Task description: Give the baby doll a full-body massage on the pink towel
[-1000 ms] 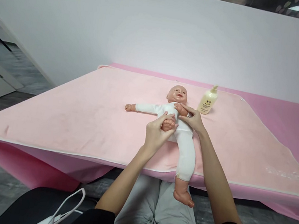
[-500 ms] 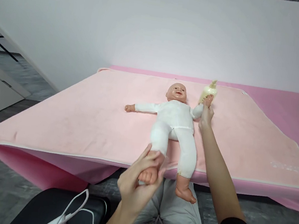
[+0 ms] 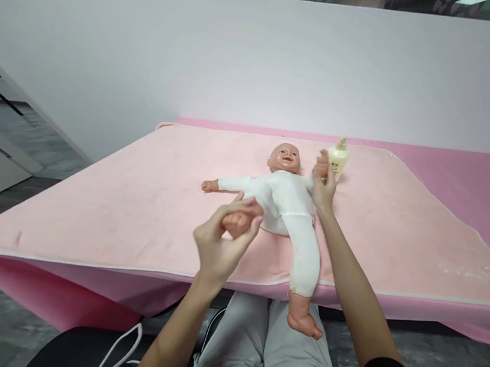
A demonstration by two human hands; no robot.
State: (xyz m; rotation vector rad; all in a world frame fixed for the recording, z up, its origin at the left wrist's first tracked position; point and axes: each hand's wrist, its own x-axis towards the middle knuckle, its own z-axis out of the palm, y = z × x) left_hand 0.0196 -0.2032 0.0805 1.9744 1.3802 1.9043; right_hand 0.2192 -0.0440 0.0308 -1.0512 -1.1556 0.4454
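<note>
A baby doll (image 3: 291,195) in a white suit lies on its back on a pink blanket (image 3: 132,210), head toward the wall. My left hand (image 3: 224,238) is wrapped round the doll's foot on the left, and that leg is raised and bent toward its belly. At the other side, my right hand (image 3: 324,188) grips the doll's hand, held up beside its head. The other leg stretches straight over the front edge of the table. Just behind my right hand stands a pale yellow pump bottle (image 3: 338,158).
A white wall (image 3: 244,62) rises behind the blanket. Darker pink cloth (image 3: 476,191) shows at the right and hangs below the front edge. At the bottom left is a black seat (image 3: 66,353) with a white cable (image 3: 118,351).
My left hand has moved up and away from me, lifting and bending the doll's leg. My right hand, still on the doll's hand, has shifted slightly left. The view has tilted up a little.
</note>
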